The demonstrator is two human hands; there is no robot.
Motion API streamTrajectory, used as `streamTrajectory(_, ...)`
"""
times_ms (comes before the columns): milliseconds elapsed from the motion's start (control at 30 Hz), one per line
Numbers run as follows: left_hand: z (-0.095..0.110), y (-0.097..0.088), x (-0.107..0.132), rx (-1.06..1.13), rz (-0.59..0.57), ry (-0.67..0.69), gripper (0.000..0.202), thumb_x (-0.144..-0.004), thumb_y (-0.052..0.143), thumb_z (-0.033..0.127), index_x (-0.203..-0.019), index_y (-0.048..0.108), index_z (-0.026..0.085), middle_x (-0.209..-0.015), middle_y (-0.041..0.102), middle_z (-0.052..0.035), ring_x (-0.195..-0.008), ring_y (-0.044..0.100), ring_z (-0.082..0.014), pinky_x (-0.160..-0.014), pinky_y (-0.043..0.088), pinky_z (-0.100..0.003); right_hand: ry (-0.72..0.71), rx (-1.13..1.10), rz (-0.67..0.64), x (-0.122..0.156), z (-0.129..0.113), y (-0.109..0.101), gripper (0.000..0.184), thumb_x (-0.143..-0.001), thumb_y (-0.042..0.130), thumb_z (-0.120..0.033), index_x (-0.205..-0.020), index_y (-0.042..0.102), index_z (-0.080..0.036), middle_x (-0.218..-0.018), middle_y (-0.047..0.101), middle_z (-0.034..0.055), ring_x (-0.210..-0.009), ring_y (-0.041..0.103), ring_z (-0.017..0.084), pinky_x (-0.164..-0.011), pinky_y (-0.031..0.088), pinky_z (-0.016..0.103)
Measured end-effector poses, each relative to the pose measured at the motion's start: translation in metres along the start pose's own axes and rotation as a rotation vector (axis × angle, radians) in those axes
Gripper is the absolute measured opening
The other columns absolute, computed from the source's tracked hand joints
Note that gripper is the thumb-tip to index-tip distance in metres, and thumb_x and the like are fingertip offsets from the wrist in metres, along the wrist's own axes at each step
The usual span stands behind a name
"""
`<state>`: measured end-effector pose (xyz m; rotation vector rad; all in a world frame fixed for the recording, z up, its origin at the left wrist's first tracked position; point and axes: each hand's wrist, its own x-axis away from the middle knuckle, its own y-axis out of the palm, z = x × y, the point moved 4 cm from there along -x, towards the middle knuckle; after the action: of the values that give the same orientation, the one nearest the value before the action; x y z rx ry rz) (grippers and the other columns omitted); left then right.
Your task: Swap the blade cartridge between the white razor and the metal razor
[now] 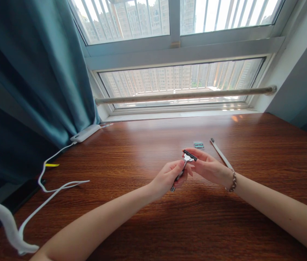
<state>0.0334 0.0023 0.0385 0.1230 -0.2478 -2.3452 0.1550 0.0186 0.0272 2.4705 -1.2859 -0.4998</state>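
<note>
A razor [188, 157] with a dark handle, a silvery neck and a black head is held above the brown table. My left hand [169, 176] is closed round its handle, whose end pokes out below the fingers. At the razor's head, my right hand [209, 167] pinches the black part between thumb and fingers. Just beyond the hands lies a small pack of razor blade cartridges [198, 145], greenish and silver. A white toothbrush [221, 153] with a dark head lies beside it, its lower end partly behind my right wrist, which wears a braided bracelet.
On the left, a white power strip [86, 133] rests by the blue curtain [41, 65], with a white cable [50, 191] across the table [131, 224]. A yellow strip [52, 165] lies near the cable. A white curved stand [5, 217] is at lower left. A window with a rail [180, 96] stands behind.
</note>
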Motion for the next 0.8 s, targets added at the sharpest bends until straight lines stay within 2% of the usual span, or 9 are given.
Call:
streamTrajectory(200, -0.0006, -0.0016, 0.0003, -0.051, 0.028, -0.005, 0.047, -0.081, 0.034, 0.055, -0.076, 0.053, 0.012, -0.046, 0.032, 0.0045, -0.04, 0.024, -0.0058, -0.04, 0.021, -0.02, 0.014, 0.047, 0.049, 0.0009, 0.0033, -0.0049, 0.041, -0.068, 0.065, -0.038, -0.108, 0.056, -0.03, -0.106, 0.055, 0.005, -0.086, 0.052, 0.016, -0.076, 0.043, 0.033)
streamTrajectory(800, -0.0008, -0.0002, 0.0005, -0.043, -0.008, -0.007, 0.043, -0.082, 0.034, 0.052, -0.075, 0.051, 0.013, -0.045, 0.031, 0.0052, -0.04, 0.024, -0.0054, -0.04, 0.02, -0.02, -0.001, 0.019, 0.008, 0.0013, 0.0003, -0.0018, 0.037, -0.069, 0.065, -0.035, -0.106, 0.057, -0.03, -0.101, 0.058, 0.003, -0.086, 0.054, 0.015, -0.079, 0.043, 0.034)
